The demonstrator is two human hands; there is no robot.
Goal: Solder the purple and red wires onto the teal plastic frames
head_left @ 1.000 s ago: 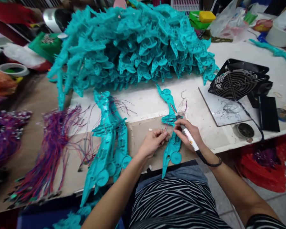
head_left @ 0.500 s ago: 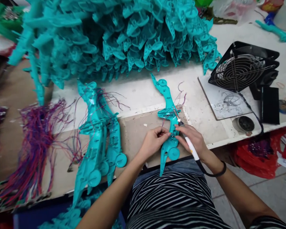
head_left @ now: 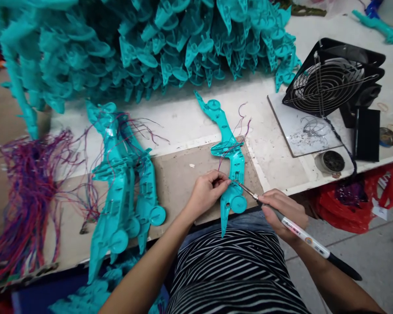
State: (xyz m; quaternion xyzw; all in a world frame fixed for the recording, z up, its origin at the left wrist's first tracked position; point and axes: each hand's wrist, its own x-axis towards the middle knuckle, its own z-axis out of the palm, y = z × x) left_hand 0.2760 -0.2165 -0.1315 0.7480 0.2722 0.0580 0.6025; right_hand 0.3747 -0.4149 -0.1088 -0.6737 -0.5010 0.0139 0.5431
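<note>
A teal plastic shell [head_left: 227, 131] lies open side up on the brown board before me, with thin red and purple wires [head_left: 240, 124] across it. My left hand [head_left: 209, 189] is closed in a pinch at the shell's left edge, near its lower third; what sits between the fingertips is too small to make out. In my right hand [head_left: 281, 213] is a white soldering iron [head_left: 306, 237], held like a pen. Its metal tip touches or nearly touches the shell right by my left fingertips.
More teal shells [head_left: 118, 196] with wires lie stacked to the left, beside a bundle of red and purple wires [head_left: 26, 205]. Behind rises a large pile of teal shells [head_left: 170, 48]. To the right stand a black fan [head_left: 327, 83], a white tile [head_left: 296, 135] and a small round tin [head_left: 332, 161].
The soldering iron has swung from pointing up the shell to pointing left, its tip now down at my left fingertips. My right hand has moved right and down.
</note>
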